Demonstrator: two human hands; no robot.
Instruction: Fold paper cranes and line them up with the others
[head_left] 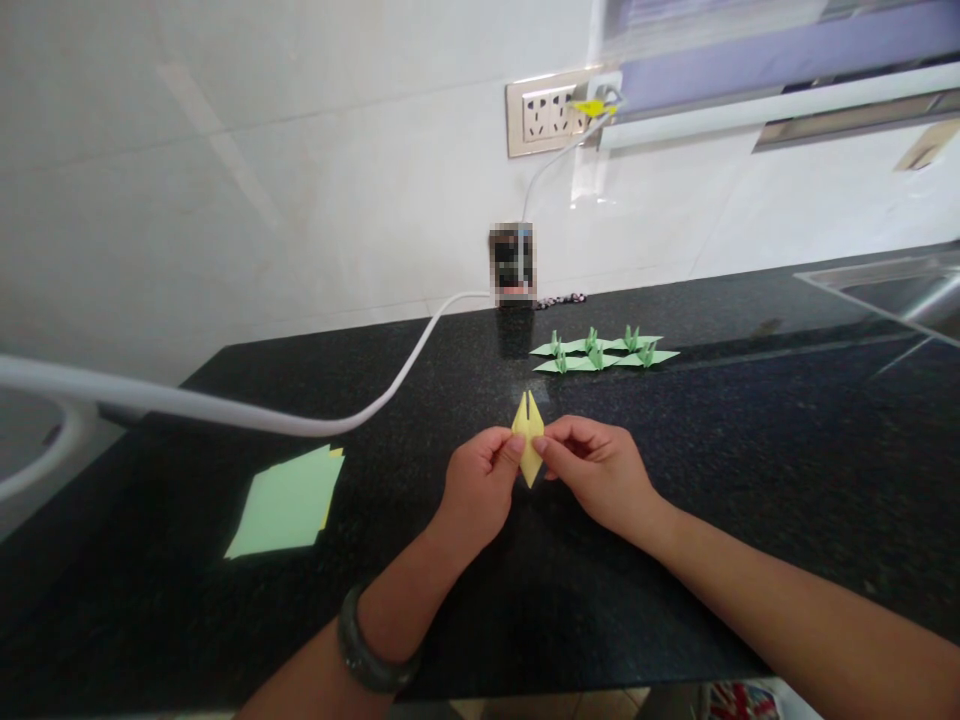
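Observation:
A yellow folded origami paper (529, 440), diamond-shaped with a slit running down from its split upper tip, is held upright over the dark countertop. My left hand (480, 487) pinches its left edge, thumb on the front face. From the other side, my right hand (596, 468) grips the right edge between thumb and fingers. The fingers behind the paper are partly hidden. Beyond the hands, several green paper cranes (598, 358) stand in two rows. To the left lies a stack of square paper (289, 505), green on top with yellow corners showing beneath.
A white cable (352, 422) arches across the left side toward a pixelated dark object (513, 265) against the wall. Above it is a wall socket (546, 115) with a plugged-in charger. A sink edge (877, 300) lies at the far right. The black countertop (750, 480) has a front edge below.

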